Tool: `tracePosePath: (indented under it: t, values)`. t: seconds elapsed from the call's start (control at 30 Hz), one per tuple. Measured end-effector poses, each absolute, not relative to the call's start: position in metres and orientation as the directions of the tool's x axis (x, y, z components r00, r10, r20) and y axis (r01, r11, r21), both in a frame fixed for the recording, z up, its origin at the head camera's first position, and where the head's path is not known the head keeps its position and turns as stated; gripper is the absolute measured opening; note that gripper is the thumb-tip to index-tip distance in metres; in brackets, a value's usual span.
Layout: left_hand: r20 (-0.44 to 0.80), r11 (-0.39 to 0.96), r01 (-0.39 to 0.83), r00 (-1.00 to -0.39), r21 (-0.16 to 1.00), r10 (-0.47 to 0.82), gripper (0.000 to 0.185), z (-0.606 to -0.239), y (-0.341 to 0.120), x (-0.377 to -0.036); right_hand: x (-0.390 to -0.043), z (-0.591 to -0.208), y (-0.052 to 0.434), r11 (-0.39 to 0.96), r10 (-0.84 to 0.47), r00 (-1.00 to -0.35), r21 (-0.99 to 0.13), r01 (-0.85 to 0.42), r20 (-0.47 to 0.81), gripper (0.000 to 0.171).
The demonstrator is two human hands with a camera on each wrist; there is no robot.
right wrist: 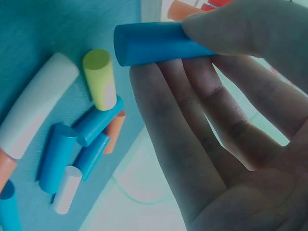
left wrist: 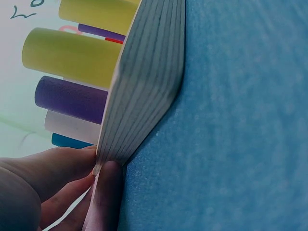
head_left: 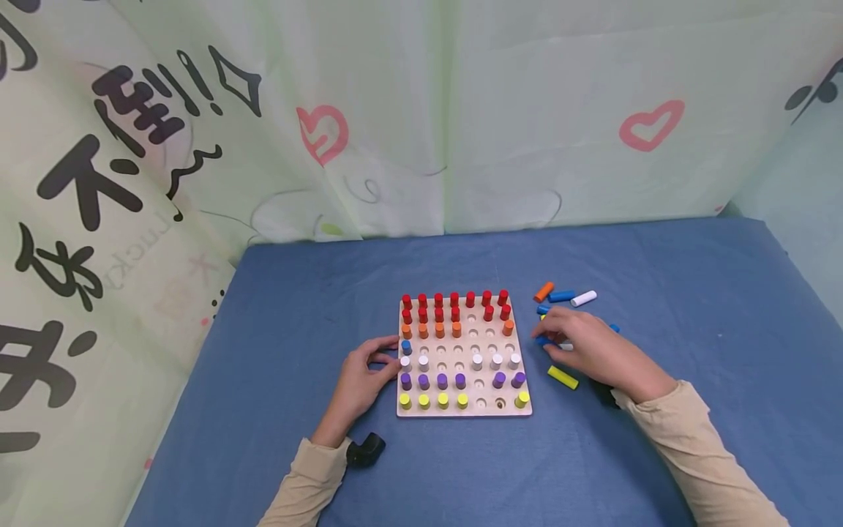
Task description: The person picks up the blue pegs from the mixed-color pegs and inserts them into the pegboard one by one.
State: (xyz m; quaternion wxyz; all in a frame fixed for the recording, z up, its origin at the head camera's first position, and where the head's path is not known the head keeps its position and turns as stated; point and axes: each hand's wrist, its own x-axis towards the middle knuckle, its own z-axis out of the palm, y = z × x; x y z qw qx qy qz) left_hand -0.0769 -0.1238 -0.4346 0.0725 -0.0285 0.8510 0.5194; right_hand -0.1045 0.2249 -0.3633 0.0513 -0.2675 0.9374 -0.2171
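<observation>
A square wooden pegboard [head_left: 464,412] lies on the table with rows of coloured pegs standing in it: red at the far side, then orange, blue, white, purple and yellow. My left hand [head_left: 358,377] holds the board's left edge, thumb and fingertips right at its side. To the right of the board, my right hand [head_left: 589,344] pinches a blue peg [right wrist: 149,43] between thumb and fingertips, low over the loose pegs. A single blue peg [head_left: 405,348] stands in the board's blue row, near my left fingers. Several holes in the middle rows and toward the right have no pegs.
Loose pegs lie right of the board: an orange peg [head_left: 544,292], a white peg [head_left: 584,298], a yellow peg [head_left: 563,377] and several blue ones, some partly hidden by my right hand. A blue cloth [head_left: 296,307] covers the table. Behind it hangs a pale printed curtain [head_left: 514,168].
</observation>
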Motion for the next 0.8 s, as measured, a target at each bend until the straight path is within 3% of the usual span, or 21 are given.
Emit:
tracePosePath:
  t: [0.8]
  values:
    - [-0.151, 0.457, -0.122, -0.988, 0.881, 0.028, 0.039, -0.433, -0.124, -0.077, -0.114, -0.350, 0.204, 0.712, -0.529, -0.847, -0.512, -0.480, 0.058, 0.023]
